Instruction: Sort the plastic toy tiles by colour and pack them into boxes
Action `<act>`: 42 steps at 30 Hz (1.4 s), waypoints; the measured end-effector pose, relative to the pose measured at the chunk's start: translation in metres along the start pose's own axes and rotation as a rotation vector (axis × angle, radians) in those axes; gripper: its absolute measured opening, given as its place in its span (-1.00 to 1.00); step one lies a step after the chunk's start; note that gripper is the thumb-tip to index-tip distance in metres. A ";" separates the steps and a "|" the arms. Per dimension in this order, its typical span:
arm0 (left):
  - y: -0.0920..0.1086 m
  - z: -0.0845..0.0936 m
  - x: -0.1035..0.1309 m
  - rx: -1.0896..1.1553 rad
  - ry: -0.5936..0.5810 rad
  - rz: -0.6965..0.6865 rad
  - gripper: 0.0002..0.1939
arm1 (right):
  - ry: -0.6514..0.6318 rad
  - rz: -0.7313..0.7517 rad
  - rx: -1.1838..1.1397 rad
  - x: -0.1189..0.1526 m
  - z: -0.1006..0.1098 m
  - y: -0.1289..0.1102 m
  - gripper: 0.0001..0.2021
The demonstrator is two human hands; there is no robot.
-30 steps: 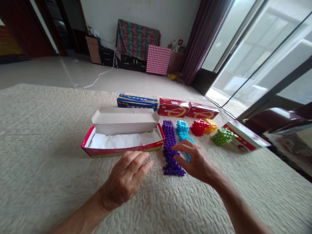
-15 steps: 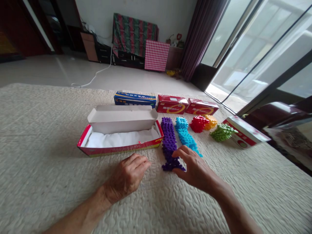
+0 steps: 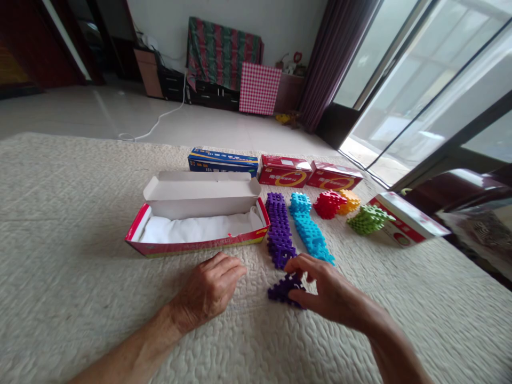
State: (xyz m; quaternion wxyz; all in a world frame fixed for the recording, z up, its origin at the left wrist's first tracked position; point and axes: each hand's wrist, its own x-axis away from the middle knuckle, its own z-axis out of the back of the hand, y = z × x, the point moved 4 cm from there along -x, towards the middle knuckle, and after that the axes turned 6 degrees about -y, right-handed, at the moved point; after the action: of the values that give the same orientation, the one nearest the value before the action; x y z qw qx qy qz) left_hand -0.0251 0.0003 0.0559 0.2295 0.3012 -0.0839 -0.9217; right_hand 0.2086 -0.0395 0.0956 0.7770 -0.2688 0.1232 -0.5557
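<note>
My right hand [image 3: 326, 285] grips a few dark purple interlocking pieces [image 3: 285, 290] between thumb and fingers, just nearer than the end of a long purple row [image 3: 279, 226]. A light blue row [image 3: 310, 229] lies to the right of the purple one. My left hand [image 3: 214, 285] rests closed on the quilted cover, in front of an open red box [image 3: 200, 246] with white cloth [image 3: 200, 228] inside; whether its curled fingers hold anything is hidden. Red [image 3: 328, 204], orange [image 3: 349, 201] and green [image 3: 367, 219] piece clusters sit farther right.
Behind the open box stand a blue box [image 3: 223, 162] and two red boxes [image 3: 285, 172] [image 3: 335, 175]. A white and red box [image 3: 408, 218] lies at the right beside the green cluster. The quilted cover [image 3: 72, 224] spreads under everything.
My right hand has moved nearer to me with the dark purple pieces, which are now apart from the long purple row. My left hand has stayed in place. The view has shifted slightly.
</note>
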 end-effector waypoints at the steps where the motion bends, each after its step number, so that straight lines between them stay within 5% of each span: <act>1: 0.000 0.000 0.000 0.001 -0.001 0.000 -0.75 | 0.052 0.015 0.012 -0.001 0.002 0.000 -0.75; 6: 0.001 0.000 0.000 -0.022 0.002 -0.007 -0.73 | 0.417 -0.006 0.168 -0.010 0.010 0.007 -0.83; 8: 0.002 -0.001 -0.001 -0.040 -0.007 -0.002 -0.73 | 0.470 -0.012 0.249 -0.016 0.008 0.010 -0.78; 16: 0.001 -0.007 -0.011 -0.194 -0.183 -0.035 -0.76 | 0.393 -0.015 0.402 -0.032 0.000 0.012 -0.71; 30: -0.008 -0.003 -0.009 -0.106 -0.159 0.009 -0.77 | 0.315 -0.013 0.170 -0.038 0.014 0.023 -0.90; 35: -0.005 0.005 -0.009 -0.107 -0.094 -0.032 -0.74 | 0.241 -0.064 -0.018 -0.038 0.027 0.028 -0.83; 39: -0.008 0.004 -0.008 -0.113 -0.088 0.008 -0.73 | 0.110 -0.025 -0.284 -0.043 0.016 0.014 -0.82; 42: -0.010 0.002 -0.008 -0.105 -0.109 0.028 -0.74 | 0.069 -0.032 -0.259 -0.047 0.005 0.001 -0.89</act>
State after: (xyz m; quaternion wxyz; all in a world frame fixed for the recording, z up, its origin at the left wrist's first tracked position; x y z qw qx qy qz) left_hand -0.0245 0.0132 0.0584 0.2531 0.2366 -0.0520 -0.9366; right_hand 0.1958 0.0056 0.0941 0.7222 -0.3497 0.2163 -0.5562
